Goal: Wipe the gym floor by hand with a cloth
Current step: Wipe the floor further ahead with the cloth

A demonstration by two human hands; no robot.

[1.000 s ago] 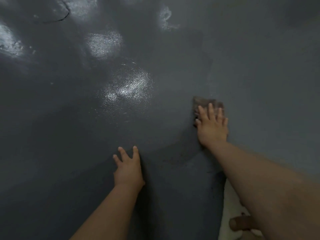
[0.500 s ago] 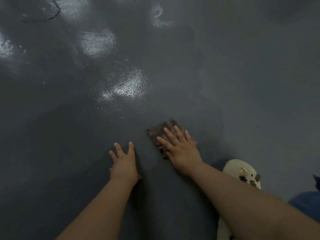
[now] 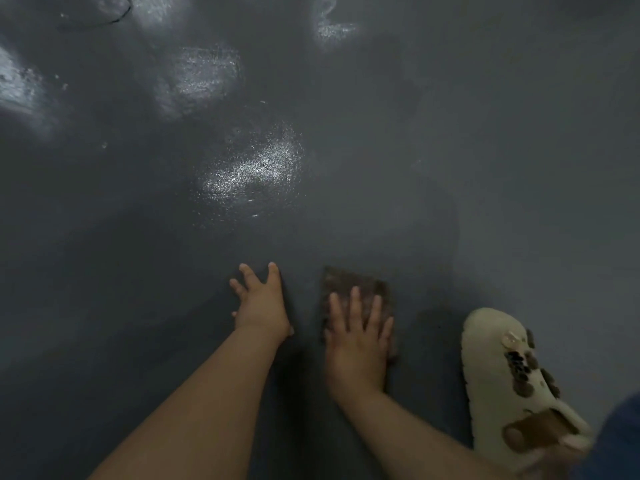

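A brown folded cloth (image 3: 356,284) lies flat on the dark grey gym floor (image 3: 450,168). My right hand (image 3: 356,337) presses down on the cloth with straight, spread fingers and covers its near half. A little to the left, my left hand (image 3: 261,306) rests flat on the bare floor with its fingers spread, holding nothing. Both forearms reach in from the bottom of the view.
A cream clog with dark charms (image 3: 512,379) stands on the floor at the lower right, close to my right arm. A blue trouser leg (image 3: 620,441) shows at the right corner. Wet, shiny patches (image 3: 252,171) reflect light ahead and to the left.
My right hand has drawn the cloth back toward me and leftward, from far right to beside my left hand. The left hand stays planted. The clog has come into view.
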